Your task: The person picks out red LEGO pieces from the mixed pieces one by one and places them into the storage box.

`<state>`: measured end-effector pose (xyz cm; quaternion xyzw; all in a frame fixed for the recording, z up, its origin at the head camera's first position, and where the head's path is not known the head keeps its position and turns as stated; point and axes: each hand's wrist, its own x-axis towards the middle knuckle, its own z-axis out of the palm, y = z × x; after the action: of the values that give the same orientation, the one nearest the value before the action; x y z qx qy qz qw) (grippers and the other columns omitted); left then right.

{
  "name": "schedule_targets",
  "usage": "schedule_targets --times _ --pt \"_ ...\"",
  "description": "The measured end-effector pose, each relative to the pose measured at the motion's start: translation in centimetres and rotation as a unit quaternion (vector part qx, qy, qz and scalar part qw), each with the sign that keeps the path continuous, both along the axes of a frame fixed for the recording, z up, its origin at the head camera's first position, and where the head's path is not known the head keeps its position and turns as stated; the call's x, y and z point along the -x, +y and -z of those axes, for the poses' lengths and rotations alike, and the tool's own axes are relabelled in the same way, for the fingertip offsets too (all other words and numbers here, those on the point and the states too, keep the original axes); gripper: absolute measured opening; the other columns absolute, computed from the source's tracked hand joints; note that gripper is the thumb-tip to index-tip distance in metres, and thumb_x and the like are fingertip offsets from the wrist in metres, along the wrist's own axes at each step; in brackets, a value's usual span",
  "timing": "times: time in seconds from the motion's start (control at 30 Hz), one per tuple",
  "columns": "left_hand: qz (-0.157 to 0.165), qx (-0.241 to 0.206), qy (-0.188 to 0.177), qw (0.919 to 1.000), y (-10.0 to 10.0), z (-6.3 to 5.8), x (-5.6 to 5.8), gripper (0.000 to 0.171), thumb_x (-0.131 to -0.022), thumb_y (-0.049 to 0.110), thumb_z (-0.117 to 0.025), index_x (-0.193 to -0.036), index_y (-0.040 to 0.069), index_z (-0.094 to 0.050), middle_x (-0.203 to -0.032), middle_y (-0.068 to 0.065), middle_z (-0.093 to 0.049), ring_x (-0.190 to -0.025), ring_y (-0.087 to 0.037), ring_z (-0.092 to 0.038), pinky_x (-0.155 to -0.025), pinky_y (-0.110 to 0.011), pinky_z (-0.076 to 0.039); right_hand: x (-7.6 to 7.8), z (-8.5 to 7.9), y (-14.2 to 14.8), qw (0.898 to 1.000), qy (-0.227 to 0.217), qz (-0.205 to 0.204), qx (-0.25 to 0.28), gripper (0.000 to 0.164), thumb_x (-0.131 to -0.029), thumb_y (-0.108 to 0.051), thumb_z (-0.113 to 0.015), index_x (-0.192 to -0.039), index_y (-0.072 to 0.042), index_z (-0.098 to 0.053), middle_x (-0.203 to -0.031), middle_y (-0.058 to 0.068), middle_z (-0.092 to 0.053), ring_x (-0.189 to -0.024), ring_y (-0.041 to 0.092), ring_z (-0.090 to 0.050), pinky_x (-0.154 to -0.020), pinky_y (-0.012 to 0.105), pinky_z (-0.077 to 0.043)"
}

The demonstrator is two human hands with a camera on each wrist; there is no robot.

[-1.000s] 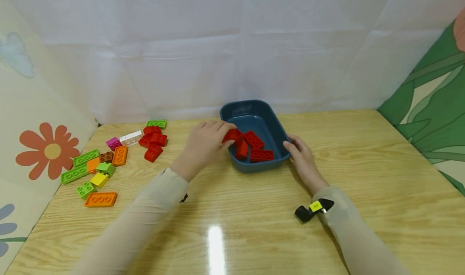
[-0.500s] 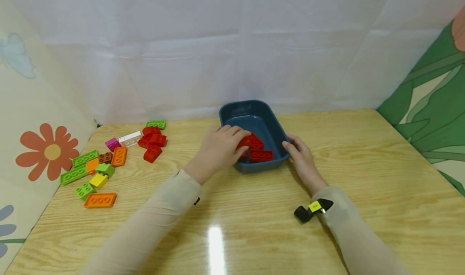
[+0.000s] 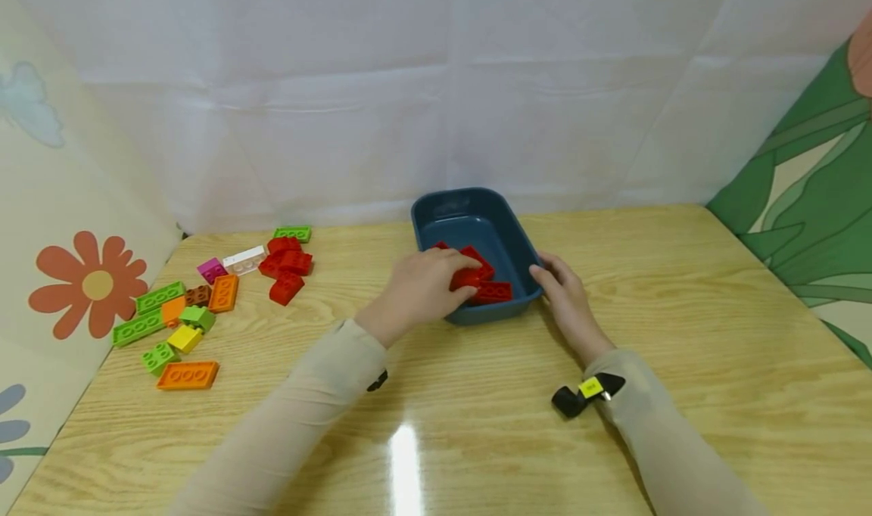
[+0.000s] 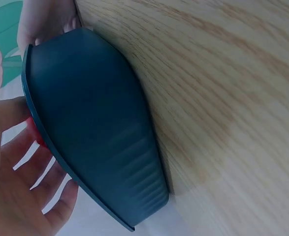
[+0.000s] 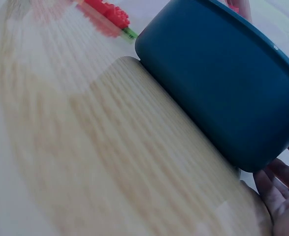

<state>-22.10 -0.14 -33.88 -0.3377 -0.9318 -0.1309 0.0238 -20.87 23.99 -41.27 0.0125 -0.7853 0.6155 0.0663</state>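
Note:
A deep blue bin (image 3: 470,318) stands on the table near the white backdrop. Inside it, red toy bricks (image 3: 493,292) lie toward the near end. My left hand (image 3: 424,287) reaches over the bin's left rim and grips a red brick (image 3: 465,278) among the others, thumb on the near side. In the left wrist view, only a sliver of red (image 4: 36,132) shows between the fingers, and the bin's wall (image 4: 90,108) hides the rest. At the right near corner, my right hand (image 3: 572,304) holds the bin, thumb at the rim and fingers against the outer wall.
Left of the bin lies a pile of red bricks (image 3: 286,266). Farther left are scattered bricks: a white one (image 3: 245,260), a magenta one (image 3: 212,269), a yellow one (image 3: 185,339), orange (image 3: 188,375) and green (image 3: 160,358) ones. The backdrop (image 3: 327,122) rises behind the table.
My left hand has moved right and slightly down with the red brick, from the bin's left rim in over the bricks inside. The right hand stays where it was.

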Motion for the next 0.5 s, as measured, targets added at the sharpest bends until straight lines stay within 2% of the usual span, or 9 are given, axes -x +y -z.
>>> schedule_targets --times 0.3,0.4,0.5 --pt "-0.019 -0.012 -0.046 0.9987 0.8 0.1 0.0 0.036 -0.093 0.033 -0.071 -0.127 0.022 -0.068 -0.122 0.004 -0.067 -0.094 -0.015 -0.063 -0.064 -0.026 -0.049 -0.1 0.0 0.1 1.0 -0.008 0.005 -0.013 0.055 -0.104 -0.036 -0.048 -0.146 0.0 -0.044 -0.142 0.017 -0.048 -0.115 0.007 -0.047 -0.094 0.014 -0.039" --pt "-0.016 -0.015 -0.067 0.9975 1.1 0.1 -0.1 0.035 -0.094 0.032 -0.07 -0.127 0.021 -0.069 -0.123 0.004 -0.067 -0.095 -0.015 -0.063 -0.066 -0.027 -0.051 -0.1 -0.1 0.0 1.0 -0.011 0.006 -0.01 0.054 -0.104 -0.035 -0.049 -0.145 0.0 -0.045 -0.142 0.017 -0.048 -0.114 0.007 -0.048 -0.094 0.014 -0.04" --pt "-0.013 -0.025 -0.079 0.9964 1.2 0.3 -0.1 0.035 -0.094 0.03 -0.069 -0.127 0.02 -0.069 -0.125 0.005 -0.067 -0.101 -0.017 -0.063 -0.075 -0.03 -0.053 -0.1 -0.2 0.0 1.0 -0.012 0.007 -0.007 0.053 -0.104 -0.034 -0.049 -0.145 0.0 -0.045 -0.141 0.018 -0.049 -0.113 0.006 -0.048 -0.094 0.016 -0.04"
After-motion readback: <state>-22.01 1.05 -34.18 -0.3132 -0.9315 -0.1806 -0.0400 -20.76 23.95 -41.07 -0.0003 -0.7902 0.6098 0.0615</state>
